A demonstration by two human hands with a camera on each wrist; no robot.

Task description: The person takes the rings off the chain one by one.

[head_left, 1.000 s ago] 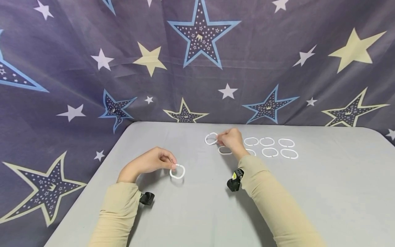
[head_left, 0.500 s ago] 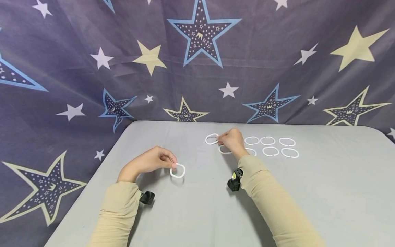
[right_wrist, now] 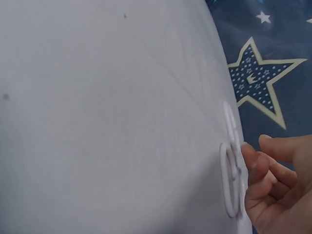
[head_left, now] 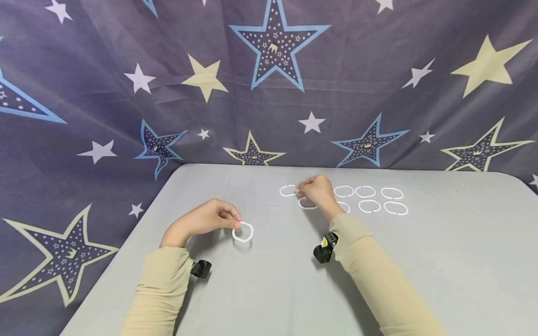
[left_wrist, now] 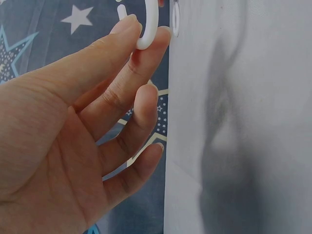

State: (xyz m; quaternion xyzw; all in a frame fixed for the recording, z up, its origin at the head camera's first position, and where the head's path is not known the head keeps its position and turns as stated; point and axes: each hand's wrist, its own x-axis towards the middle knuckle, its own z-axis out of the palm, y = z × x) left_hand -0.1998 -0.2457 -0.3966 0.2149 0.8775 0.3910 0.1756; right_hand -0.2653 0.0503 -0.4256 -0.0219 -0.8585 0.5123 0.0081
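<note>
My left hand [head_left: 212, 218] pinches a white oval shower curtain ring [head_left: 242, 241] between thumb and fingers, above the table at left of centre. In the left wrist view the same ring [left_wrist: 152, 22] rises from the thumb and fingertips, its other fingers loosely bent. Farther back, my right hand [head_left: 317, 190] has its fingertips at the right end of another white ring [head_left: 280, 191], which lies flat. In the right wrist view, a gap shows between thumb and forefinger beside that ring [right_wrist: 228, 118]. A second ring [head_left: 308, 208] lies just in front, partly under the hand.
Several more white rings [head_left: 407, 209] lie in two rows to the right of the right hand, one partly hidden by the wrist. A star-patterned cloth [head_left: 269, 107] hangs behind the grey table [head_left: 269, 289], close to its back edge.
The ring at my right fingertips has gone from tilted to flat on the table, and the fingers have let go. My left hand and its ring have stayed nearly still.
</note>
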